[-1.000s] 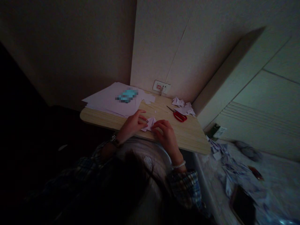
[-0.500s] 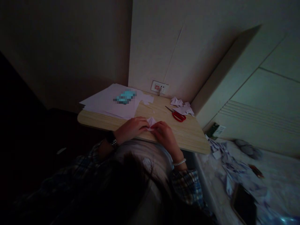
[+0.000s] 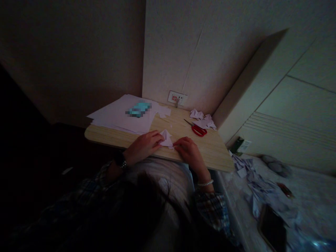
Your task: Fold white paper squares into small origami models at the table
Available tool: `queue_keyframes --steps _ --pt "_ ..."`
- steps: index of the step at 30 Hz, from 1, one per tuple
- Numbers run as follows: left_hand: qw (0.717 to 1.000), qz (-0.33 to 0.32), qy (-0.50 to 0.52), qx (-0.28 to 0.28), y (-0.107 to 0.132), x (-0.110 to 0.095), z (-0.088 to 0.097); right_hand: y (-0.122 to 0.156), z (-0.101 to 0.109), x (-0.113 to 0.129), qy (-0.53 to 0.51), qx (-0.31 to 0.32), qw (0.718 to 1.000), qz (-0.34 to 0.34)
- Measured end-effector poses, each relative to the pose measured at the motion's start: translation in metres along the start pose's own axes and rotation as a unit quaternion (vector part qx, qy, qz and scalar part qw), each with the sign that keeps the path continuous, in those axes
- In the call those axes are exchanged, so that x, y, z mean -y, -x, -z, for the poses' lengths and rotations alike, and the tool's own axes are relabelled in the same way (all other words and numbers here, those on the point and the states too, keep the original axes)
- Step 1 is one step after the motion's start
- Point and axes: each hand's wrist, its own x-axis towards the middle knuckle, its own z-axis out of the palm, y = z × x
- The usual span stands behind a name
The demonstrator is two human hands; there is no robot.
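Note:
A small piece of folded white paper with a pointed top lies at the near edge of the wooden table. My left hand grips its left side, thumb below and fingers above. At the paper's lower right corner, my right hand pinches the edge between bent fingers and thumb. The fingertips hide part of both sides of the paper. Beyond my right hand lie red-handled scissors, their blades pointing to the back left.
Large white sheets lie at the table's left under a blurred turquoise object. Paper scraps lie beside them. Folded paper pieces sit at the back right, below a wall socket. More folded papers and a dark phone-like device lie on the bed.
My right hand has moved slightly right, away from my left hand, to the paper's corner. More of the folded paper shows between the hands. The view has shifted a little.

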Motion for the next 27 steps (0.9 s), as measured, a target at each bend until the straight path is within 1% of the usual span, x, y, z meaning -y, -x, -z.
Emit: queue_keyframes --steps 5,14,20,27 --pt "1.000 -0.004 -0.010 -0.013 -0.0017 -0.0040 -0.0026 -0.0015 0.0017 -0.0016 0.006 -0.003 1.000 -0.002" --pt "0.998 -0.039 -0.034 -0.022 -0.0051 -0.0057 -0.0066 -0.0046 0.0015 0.0016 0.007 0.006 1.000 -0.007" --pt "0.998 -0.033 -0.049 -0.023 -0.0057 -0.0061 -0.0085 -0.0038 0.0006 -0.0019 0.016 0.002 1.000 -0.014" --pt "0.998 -0.034 -0.049 -0.032 -0.0057 -0.0051 -0.0104 -0.0013 0.0015 -0.0076 0.038 0.012 0.999 -0.028"
